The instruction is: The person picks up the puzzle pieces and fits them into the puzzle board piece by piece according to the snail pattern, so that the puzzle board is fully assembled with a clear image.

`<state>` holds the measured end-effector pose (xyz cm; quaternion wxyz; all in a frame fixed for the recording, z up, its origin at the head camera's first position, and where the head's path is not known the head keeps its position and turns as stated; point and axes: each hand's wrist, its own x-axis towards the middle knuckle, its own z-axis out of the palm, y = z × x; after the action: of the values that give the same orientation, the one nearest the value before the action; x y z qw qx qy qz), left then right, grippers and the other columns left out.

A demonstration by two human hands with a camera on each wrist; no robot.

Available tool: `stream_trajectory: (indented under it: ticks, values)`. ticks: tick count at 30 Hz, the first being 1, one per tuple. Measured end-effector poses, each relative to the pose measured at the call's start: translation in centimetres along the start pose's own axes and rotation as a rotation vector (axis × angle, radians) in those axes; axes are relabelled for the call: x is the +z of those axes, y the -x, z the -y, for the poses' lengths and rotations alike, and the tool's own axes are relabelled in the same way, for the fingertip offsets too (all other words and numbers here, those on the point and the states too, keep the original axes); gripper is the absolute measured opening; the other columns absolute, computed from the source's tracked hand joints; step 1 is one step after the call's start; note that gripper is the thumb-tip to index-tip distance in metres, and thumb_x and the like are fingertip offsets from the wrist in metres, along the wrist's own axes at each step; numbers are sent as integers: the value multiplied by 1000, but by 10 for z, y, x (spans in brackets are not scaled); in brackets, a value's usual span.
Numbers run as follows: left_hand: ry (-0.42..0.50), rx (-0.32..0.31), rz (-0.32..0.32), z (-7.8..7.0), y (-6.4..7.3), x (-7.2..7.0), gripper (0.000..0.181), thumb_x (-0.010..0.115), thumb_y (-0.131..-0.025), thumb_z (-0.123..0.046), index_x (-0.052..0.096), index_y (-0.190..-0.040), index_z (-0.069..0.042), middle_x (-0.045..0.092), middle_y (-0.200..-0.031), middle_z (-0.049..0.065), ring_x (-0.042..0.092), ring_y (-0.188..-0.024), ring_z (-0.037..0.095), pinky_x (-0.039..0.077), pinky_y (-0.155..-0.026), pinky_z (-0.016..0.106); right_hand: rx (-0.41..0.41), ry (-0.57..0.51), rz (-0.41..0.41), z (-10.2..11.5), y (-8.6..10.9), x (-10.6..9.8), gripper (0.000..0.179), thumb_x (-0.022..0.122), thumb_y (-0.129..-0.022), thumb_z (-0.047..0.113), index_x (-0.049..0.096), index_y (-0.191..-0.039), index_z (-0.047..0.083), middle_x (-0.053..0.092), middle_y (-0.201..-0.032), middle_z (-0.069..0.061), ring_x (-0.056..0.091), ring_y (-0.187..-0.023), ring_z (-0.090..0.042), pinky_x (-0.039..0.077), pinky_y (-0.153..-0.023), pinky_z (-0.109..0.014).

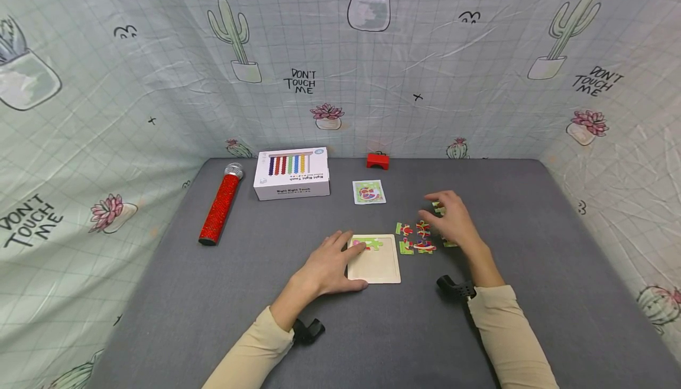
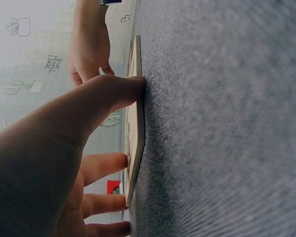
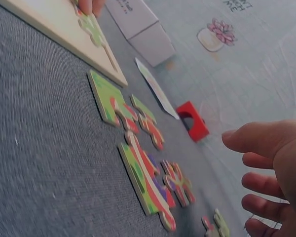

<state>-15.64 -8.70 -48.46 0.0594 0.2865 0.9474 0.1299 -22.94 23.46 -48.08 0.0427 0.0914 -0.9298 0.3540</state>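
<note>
My left hand (image 1: 331, 263) lies spread at the left side of a light wooden puzzle tray (image 1: 374, 271). Its thumb touches the tray's near edge, and the index fingertip rests on green puzzle pieces (image 1: 372, 243) set along the tray's far side. In the left wrist view the thumb (image 2: 121, 91) and straight fingers (image 2: 103, 202) meet the tray rim. My right hand (image 1: 453, 219) hovers above loose puzzle pieces, its fingers loosely bent with nothing between them. Several red and green puzzle pieces (image 3: 148, 180) lie between it and the tray; others are partly hidden beneath the hand.
Beyond the tray lies a square picture card (image 1: 369, 192), with a red arch block (image 1: 378, 161) behind it. A white box (image 1: 292, 174) stands at the back left, beside a red glittery microphone (image 1: 220, 207). A patterned cloth hangs behind the grey table (image 1: 213, 312).
</note>
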Motion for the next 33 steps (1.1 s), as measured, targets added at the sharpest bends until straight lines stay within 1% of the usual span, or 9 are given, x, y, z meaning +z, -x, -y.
stream_trajectory:
  ticks: [5,8,14,20,33]
  values:
    - [0,-2,2,0,0,1,79,71,-81,-61,51,-147,-23,42,-155,13,39,-145,39,35,-119,53,13,14,-15,-8,-2,-2,51,69,-94,30,58,-135,1,47,-139,-26,40,-129,-45,38,-103,-64]
    - [5,-7,4,0,0,1,79,71,-81,-61,51,-148,-23,42,-155,13,38,-145,39,35,-119,53,20,27,-27,-11,-2,-2,52,69,-94,30,58,-135,0,46,-140,-28,37,-131,-46,36,-104,-65]
    - [14,-7,0,0,0,0,79,71,-81,-61,51,-147,-23,42,-155,13,38,-145,40,35,-119,53,54,38,-43,-19,-2,-3,53,68,-94,28,56,-136,-1,45,-140,-29,37,-130,-46,36,-103,-65]
    - [17,-9,2,0,0,1,79,71,-81,-60,51,-148,-23,41,-155,14,38,-145,40,34,-119,53,68,48,-48,-24,-1,-2,54,66,-96,27,54,-138,-4,46,-137,-31,37,-128,-47,35,-102,-64]
    - [25,0,4,0,2,-1,79,70,-82,-61,51,-148,-22,41,-156,14,38,-146,39,33,-120,54,121,85,-6,-27,-3,-1,55,62,-98,25,49,-142,-6,44,-139,-34,35,-132,-51,34,-107,-65]
